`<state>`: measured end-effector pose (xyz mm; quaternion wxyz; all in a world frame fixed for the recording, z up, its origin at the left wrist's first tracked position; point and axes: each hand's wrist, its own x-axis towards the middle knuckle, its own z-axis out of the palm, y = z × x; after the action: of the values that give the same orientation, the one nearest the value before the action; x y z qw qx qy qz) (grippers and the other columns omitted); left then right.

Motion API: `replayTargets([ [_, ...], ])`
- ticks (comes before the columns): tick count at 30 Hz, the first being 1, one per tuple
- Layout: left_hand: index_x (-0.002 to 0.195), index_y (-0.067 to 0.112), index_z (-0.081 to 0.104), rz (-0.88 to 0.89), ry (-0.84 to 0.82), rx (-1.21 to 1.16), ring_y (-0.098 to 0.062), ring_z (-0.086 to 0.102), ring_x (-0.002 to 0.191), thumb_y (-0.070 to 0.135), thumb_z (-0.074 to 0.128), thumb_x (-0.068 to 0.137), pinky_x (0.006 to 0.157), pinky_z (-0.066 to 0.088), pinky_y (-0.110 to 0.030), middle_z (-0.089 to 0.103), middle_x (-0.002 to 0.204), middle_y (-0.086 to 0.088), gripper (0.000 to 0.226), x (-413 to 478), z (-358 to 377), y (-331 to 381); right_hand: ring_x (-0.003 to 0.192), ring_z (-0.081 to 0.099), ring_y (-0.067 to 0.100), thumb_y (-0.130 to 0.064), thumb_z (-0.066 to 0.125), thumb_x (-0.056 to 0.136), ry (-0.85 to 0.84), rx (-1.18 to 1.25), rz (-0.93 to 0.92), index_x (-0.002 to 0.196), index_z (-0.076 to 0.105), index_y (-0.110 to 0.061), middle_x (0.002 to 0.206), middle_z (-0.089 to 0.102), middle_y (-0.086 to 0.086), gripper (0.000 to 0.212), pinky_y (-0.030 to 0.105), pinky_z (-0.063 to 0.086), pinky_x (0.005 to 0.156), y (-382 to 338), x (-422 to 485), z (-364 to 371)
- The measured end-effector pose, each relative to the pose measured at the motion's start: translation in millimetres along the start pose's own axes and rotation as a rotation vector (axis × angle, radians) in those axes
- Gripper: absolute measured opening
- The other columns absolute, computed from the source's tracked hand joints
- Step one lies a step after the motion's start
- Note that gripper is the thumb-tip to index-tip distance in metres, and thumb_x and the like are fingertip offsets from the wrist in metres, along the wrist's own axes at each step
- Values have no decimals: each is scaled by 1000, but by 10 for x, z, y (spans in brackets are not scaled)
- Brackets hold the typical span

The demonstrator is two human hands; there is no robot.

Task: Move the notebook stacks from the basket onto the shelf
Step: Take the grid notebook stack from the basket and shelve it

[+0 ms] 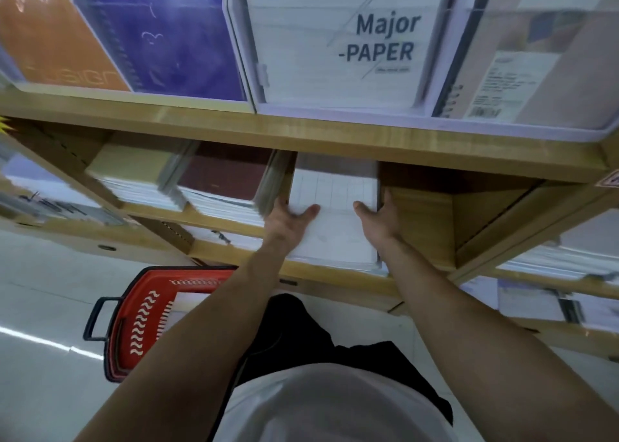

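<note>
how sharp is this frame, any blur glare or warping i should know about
Head view: motion blur smears the shelved stacks and the notebook stack being slid in; the Major-PAPER pad reads clearly; a glare streak crosses the floor at lower left; the wide-angle lens tilts and splays the shelf, whose underside sits in shadow.

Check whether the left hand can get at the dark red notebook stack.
Probably yes: the dark red notebook stack lies just beside the left hand on the same shelf, though that hand now grips the white stack.
</note>
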<state>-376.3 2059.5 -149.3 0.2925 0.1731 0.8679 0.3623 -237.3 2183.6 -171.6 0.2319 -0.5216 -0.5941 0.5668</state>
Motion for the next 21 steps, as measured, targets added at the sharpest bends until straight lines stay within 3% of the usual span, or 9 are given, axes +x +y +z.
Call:
replayTargets([
  [4,136,15,49,-39,-2,-18,-29,62,117,57,79,77,104,50,-39,64,130,-6,79,0,11,10,108,66,31,-27,71,92,0,-39,25,135,50,-14,126,66,10,49,39,55,88,68,-54,-46],
  [10,127,9,60,-47,6,-27,-24,64,110,52,77,82,87,47,-26,67,122,-4,65,-278,52,-7,98,59,22,-44,67,93,-100,-69,194,132,55,-11,118,64,3,53,32,47,81,329,-459,-251],
  [15,132,8,48,-121,-4,-57,-31,60,121,53,78,81,97,48,-35,62,132,-10,75,-546,122,-191,93,62,17,-40,72,91,-131,-158,91,128,64,-12,116,69,3,47,21,46,63,309,-585,-446],
  [19,120,11,45,-135,38,-194,-24,62,111,50,85,73,97,53,-42,59,115,1,73,-584,203,-344,98,68,20,-35,78,87,-191,-191,42,122,65,-17,111,69,-2,41,26,49,70,184,-492,-541],
  [21,114,14,40,-154,80,-227,-21,60,104,48,84,76,95,53,-41,57,111,0,67,-599,242,-358,95,64,16,-32,81,85,-203,-196,19,127,59,-23,113,64,-8,49,29,50,74,22,-360,-531],
])
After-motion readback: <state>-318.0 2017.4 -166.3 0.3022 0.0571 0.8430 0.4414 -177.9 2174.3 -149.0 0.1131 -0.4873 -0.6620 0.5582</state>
